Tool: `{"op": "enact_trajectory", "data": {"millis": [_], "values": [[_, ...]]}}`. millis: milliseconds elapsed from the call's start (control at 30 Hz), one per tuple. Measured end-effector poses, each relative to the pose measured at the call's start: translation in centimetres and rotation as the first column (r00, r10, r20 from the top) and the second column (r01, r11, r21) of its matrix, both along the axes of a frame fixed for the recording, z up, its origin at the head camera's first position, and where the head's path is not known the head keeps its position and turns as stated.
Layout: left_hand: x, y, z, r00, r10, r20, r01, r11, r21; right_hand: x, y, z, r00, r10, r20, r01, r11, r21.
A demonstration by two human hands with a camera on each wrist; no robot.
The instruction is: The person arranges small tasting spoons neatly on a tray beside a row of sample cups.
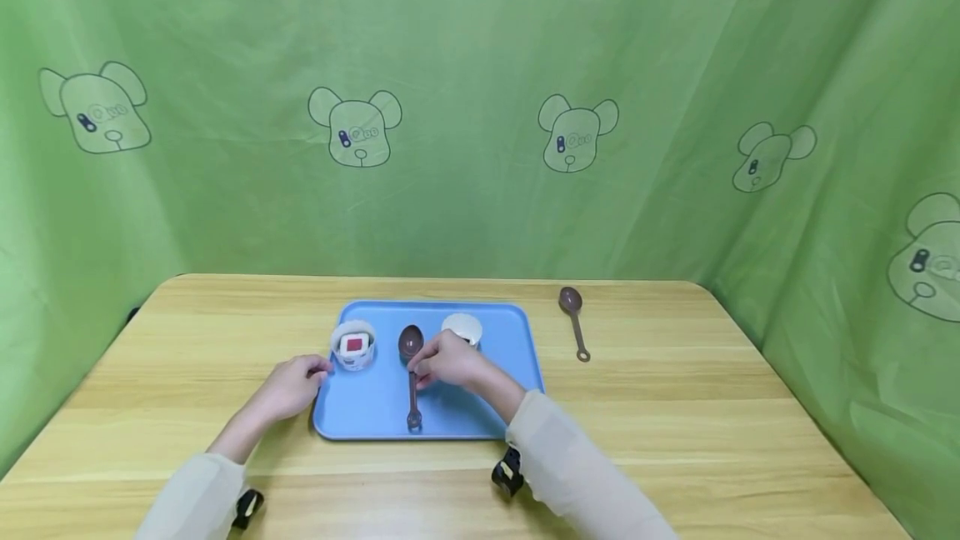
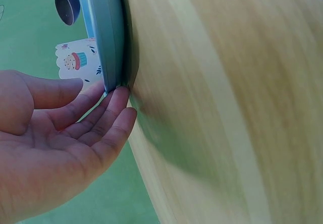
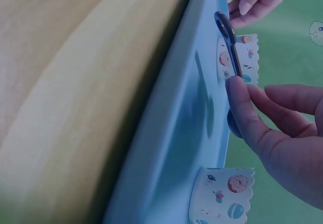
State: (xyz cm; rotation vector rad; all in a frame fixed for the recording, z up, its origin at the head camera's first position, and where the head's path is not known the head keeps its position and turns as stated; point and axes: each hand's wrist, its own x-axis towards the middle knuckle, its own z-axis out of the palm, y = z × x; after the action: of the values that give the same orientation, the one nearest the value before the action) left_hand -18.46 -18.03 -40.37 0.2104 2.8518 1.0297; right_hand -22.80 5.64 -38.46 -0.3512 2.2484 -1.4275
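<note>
My right hand [image 1: 450, 359] pinches the handle of a brown spoon [image 1: 410, 342] between thumb and fingers. The spoon is held over the blue tray [image 1: 367, 407], bowl toward the far side, and casts a shadow on it in the right wrist view. At the tray's left edge, my left hand [image 1: 295, 384] touches the rim with loosely bent fingertips [image 2: 118, 95]. Just beyond that hand, a white paper cup [image 1: 353, 362] with printed cupcakes holds a white piece [image 1: 354, 344] with a red square on top. A second scalloped paper cup [image 1: 462, 327] is partly hidden behind my right hand.
Another brown spoon [image 1: 572, 302] lies on the wooden table [image 1: 675, 407], right of the tray. A green curtain [image 1: 465, 215] with bear-head outlines hangs behind the table and along its sides.
</note>
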Motion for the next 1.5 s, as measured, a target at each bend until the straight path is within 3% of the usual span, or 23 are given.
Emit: {"op": "enact_trajectory", "data": {"millis": [633,1067,1500], "values": [[0.0,0.1,0.2,1.0,-0.005,0.004,0.005,1.0,0.001,0.2,-0.7,-1.3,1.0,-0.013,0.028,0.013,1.0,0.001],[0.1,0.1,0.3,1.0,-0.004,0.014,0.004,1.0,0.008,0.3,-0.4,-1.3,0.998,-0.013,0.063,0.016,0.998,-0.054],[0.0,0.1,0.1,1.0,-0.004,0.005,0.004,1.0,0.008,0.2,-0.2,-1.3,0.999,-0.008,0.054,0.01,1.0,-0.03]]}}
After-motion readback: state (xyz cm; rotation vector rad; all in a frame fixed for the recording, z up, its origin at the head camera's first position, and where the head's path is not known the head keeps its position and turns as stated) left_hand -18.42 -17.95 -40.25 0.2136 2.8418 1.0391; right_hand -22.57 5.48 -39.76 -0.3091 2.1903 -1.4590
